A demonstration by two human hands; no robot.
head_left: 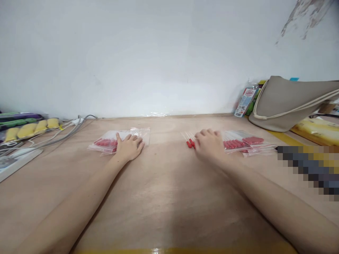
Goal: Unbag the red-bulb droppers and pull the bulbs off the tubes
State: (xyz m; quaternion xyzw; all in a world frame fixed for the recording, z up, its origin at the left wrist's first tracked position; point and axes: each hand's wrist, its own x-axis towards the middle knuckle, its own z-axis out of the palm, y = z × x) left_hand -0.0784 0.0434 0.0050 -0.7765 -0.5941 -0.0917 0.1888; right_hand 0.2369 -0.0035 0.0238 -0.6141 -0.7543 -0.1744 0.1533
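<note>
Red-tipped sticks (189, 144) are lying loose to the left of the gray bag (286, 106). The right hand (208, 145) is partly covering them, fingers bent; whether it is gripping any cannot be told. Farther left of the bag, the left hand (129, 146) is resting, fingers spread, on clear packets (106, 142), grasping nothing.

Left hand (130, 147) touches bags (107, 138), right hand (209, 145) (blurred) by sticks (189, 144).
</note>
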